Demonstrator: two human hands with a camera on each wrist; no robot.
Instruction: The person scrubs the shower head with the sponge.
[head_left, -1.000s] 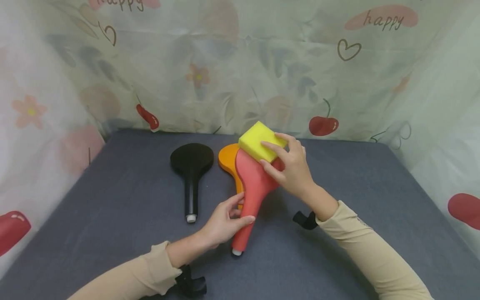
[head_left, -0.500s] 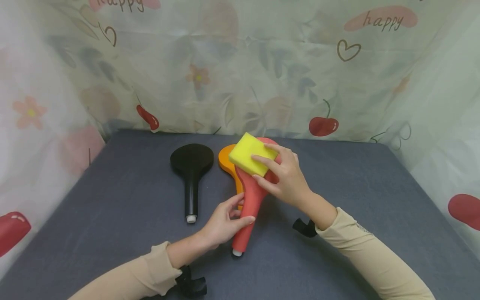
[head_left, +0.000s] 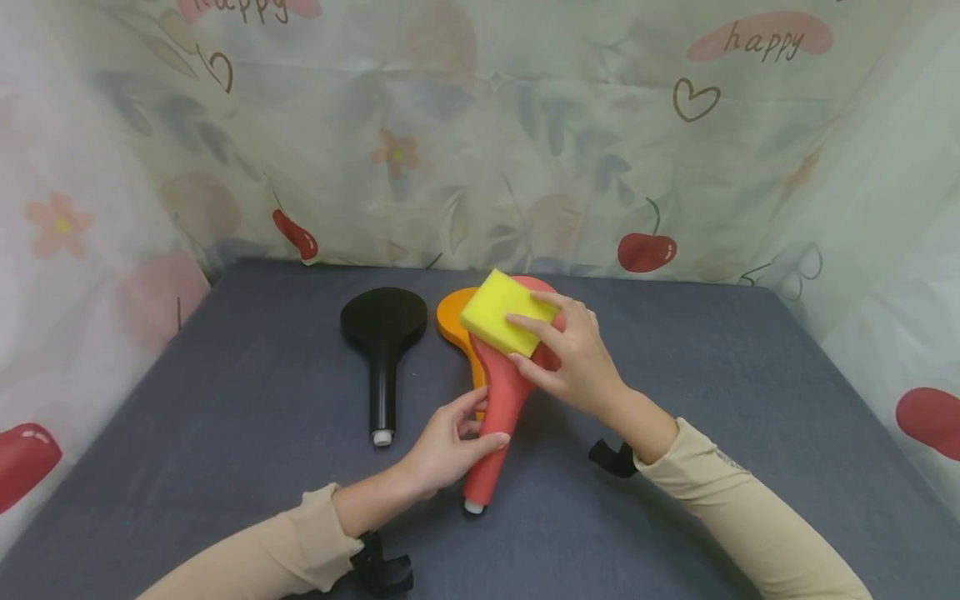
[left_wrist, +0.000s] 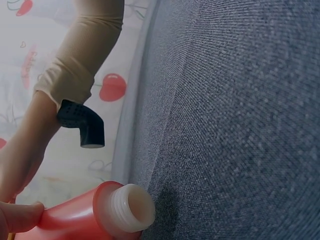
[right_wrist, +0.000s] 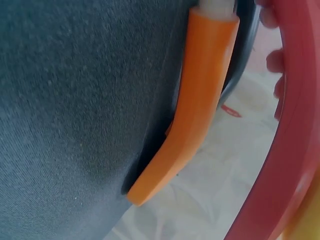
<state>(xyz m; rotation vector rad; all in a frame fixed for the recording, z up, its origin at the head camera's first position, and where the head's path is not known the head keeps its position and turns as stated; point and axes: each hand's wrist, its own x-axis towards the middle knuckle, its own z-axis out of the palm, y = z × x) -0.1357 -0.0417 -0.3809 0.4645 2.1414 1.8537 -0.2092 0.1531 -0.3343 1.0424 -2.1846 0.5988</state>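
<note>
In the head view my left hand (head_left: 442,442) grips the handle of a red shower head (head_left: 491,454), its thumb on top and fingers at the far side. The handle's white threaded end (left_wrist: 135,207) shows in the left wrist view. My right hand (head_left: 573,354) pinches a yellow sponge (head_left: 498,312) between thumb and fingers, flat over the broad face of the red shower head and covering much of it. Only the sponge's edge shows in the right wrist view. That view also has left fingertips (right_wrist: 275,61) along the red handle, which stands above the table.
An orange shower head (head_left: 453,312) lies just behind the red one, partly hidden by it. To the left lies a black shower head (head_left: 384,312). Dark cloth covers the table (head_left: 247,433), and a printed curtain (head_left: 487,167) hangs at its back and sides.
My right hand has slid the sponge left and towards me across the red shower head's face, then slightly back to the right. My left hand has kept its hold in place.
</note>
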